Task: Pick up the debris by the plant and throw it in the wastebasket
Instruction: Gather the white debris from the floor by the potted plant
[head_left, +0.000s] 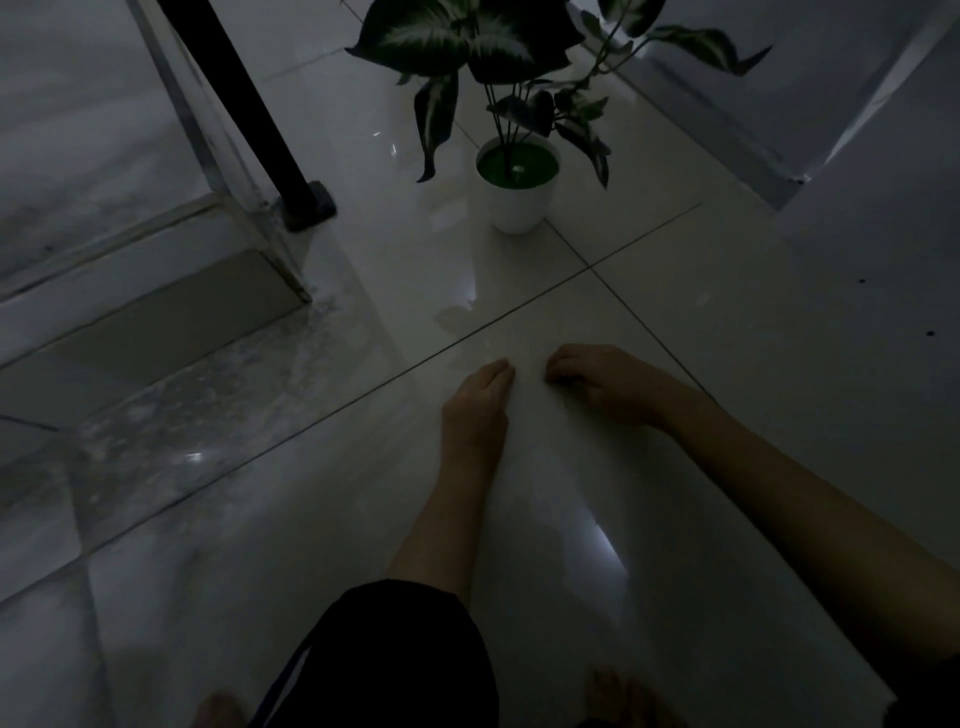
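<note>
The grip of the right hand (602, 382) is curling narrow, its fingertips (555, 375) pressing down toward the glossy tiled floor (727, 322), though whether they are pinching anything is too dim to tell. The left hand (475, 410) is lying edge-on just beside it, fingers straight and held together, the grip flat and holding nothing that can be seen. Both hands are resting near a dark grout line, a narrow gap of bare tile showing between them. The debris itself is not making itself out in the low light; if any is lying there, it is sitting in that gap or under the right fingertips. The plant (498, 62) is standing upright in its white pot (517, 205), well beyond the hands. A black post (244, 104) is slanting down to the floor on the left.
</note>
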